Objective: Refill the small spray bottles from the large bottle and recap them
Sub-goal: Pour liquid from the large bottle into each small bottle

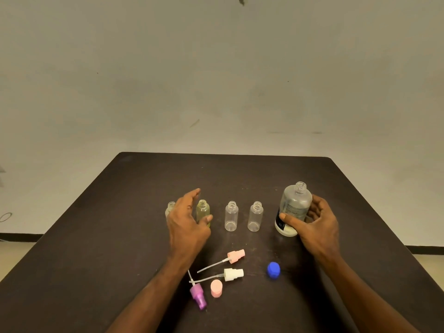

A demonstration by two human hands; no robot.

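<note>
while the right hand [314, 224] grips it, large bottle [293, 207] upright, neck up

Stood on a dark table [240, 174]: four uncapped small bottles [231, 216] in a row and a large bottle [294, 205]. Lay nearer: three spray heads [232, 274], a pink cap [216, 288], a blue cap [273, 269].

Dark brown matte table [120, 236]. Yellow-tinted small plastic bottle [203, 211], two clear small plastic bottles [231, 216] [255, 216], big clear bottle with a black-and-white label [293, 209]. Toward the near edge: pink sprayer head [236, 256], white sprayer head [233, 274], purple sprayer head [198, 296], pink round cap [216, 288], blue screw cap [273, 269].
</note>
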